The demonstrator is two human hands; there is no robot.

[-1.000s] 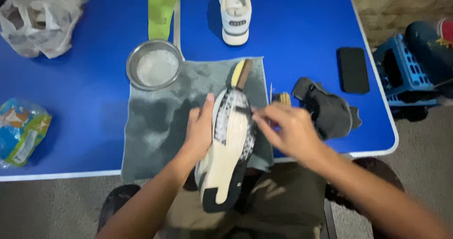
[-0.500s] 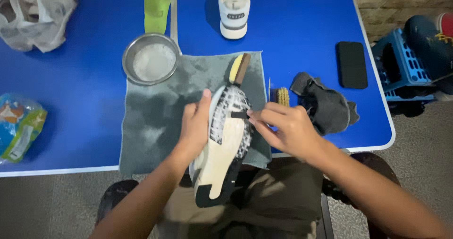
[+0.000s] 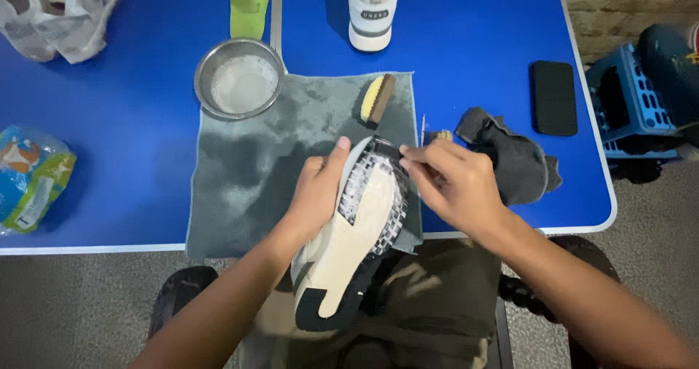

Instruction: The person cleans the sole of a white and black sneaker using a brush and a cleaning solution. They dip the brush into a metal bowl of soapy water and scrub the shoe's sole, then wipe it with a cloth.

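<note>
Head view: two shoes; left hand (image 3: pixel 317 194) grip holds upturned shoe (image 3: pixel 357 231), right hand (image 3: pixel 455 183) pinches sole.

Head camera looks steeply down, close over blue table (image 3: pixel 451 85).

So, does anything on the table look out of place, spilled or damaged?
Nothing looks spilled or broken. The grey towel shows darker patches, probably damp. The left hand holds the shoe sole up; the right hand touches its toe.
</note>
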